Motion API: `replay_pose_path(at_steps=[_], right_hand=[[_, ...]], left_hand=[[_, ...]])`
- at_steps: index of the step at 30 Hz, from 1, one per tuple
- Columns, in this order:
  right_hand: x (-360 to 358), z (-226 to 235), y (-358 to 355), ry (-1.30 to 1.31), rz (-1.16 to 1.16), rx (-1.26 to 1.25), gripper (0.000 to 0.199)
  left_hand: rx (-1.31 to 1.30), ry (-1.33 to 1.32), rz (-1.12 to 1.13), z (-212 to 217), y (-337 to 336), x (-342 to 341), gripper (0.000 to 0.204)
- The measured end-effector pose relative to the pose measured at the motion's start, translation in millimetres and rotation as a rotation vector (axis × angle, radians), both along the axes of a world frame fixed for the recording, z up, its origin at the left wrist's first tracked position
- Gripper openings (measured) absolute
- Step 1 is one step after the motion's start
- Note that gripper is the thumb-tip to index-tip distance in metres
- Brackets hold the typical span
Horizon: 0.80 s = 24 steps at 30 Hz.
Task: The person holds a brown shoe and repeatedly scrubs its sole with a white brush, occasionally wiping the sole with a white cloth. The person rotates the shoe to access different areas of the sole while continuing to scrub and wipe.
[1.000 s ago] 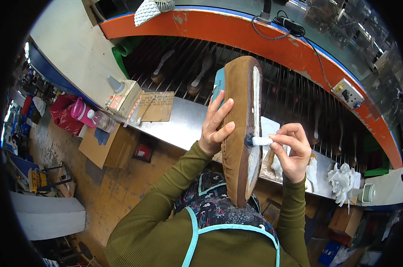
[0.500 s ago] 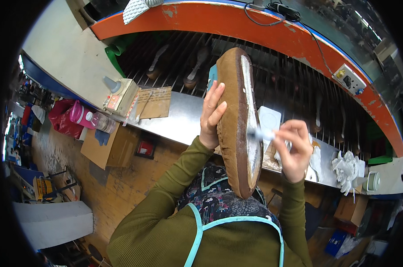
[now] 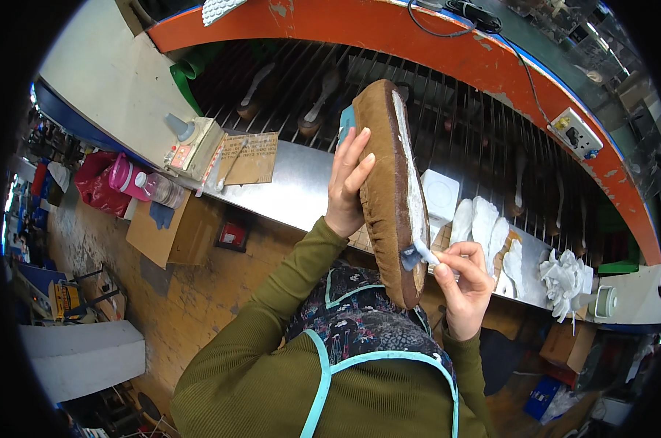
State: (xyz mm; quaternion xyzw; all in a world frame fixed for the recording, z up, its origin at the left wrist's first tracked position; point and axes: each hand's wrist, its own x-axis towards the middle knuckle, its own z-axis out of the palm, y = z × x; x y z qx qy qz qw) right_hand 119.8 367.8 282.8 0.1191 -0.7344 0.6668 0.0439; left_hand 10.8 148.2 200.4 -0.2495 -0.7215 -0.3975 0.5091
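A brown suede shoe [image 3: 380, 171] is held on its side in front of me, with its white-coated underside turned to the right. My left hand [image 3: 347, 186] is closed around its left side, near a light-blue piece [image 3: 346, 123] that sticks out there. Between the thumb and fingers of my right hand [image 3: 465, 285] is a small brush [image 3: 427, 253] with a white handle. Its dark blue-grey tip touches the dark brown edge band at the shoe's lower end.
Beyond the metal ledge [image 3: 294, 186], shoe pieces [image 3: 323, 98] lie on a rack of bars under an orange beam [image 3: 360, 22]. A white container [image 3: 440, 196], white gloves [image 3: 480, 223], cardboard [image 3: 250, 157] and a beige box [image 3: 195, 148] with a nozzle sit along the ledge.
My right hand has moved down and toward me with the brush, from the middle of the white underside to the edge at its lower end. The shoe has turned slightly.
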Motion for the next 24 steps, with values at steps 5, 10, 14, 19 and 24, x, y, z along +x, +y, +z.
replay_pose_path(at_steps=[5,10,14,19,24], right_hand=[[-22.1,-4.4,-7.7,0.115,-0.044,0.064,0.017],[-45.7,4.4,-12.7,0.302,-0.093,0.177,0.017],[-63.5,12.9,-16.5,0.413,-0.129,0.194,0.016],[-72.5,18.9,-6.8,0.472,0.040,0.243,0.016],[-67.2,12.0,4.2,0.426,0.119,0.242,0.016]], left_hand=[[-0.015,-0.008,-0.012,2.1,2.9,-0.1,0.077],[-0.028,0.008,0.001,4.9,2.4,-2.9,0.076],[-0.024,0.045,0.004,8.8,1.2,-6.7,0.075],[-0.038,0.010,0.033,12.3,-2.1,-8.8,0.079],[-0.010,-0.053,0.047,6.9,-2.9,-8.6,0.087]])
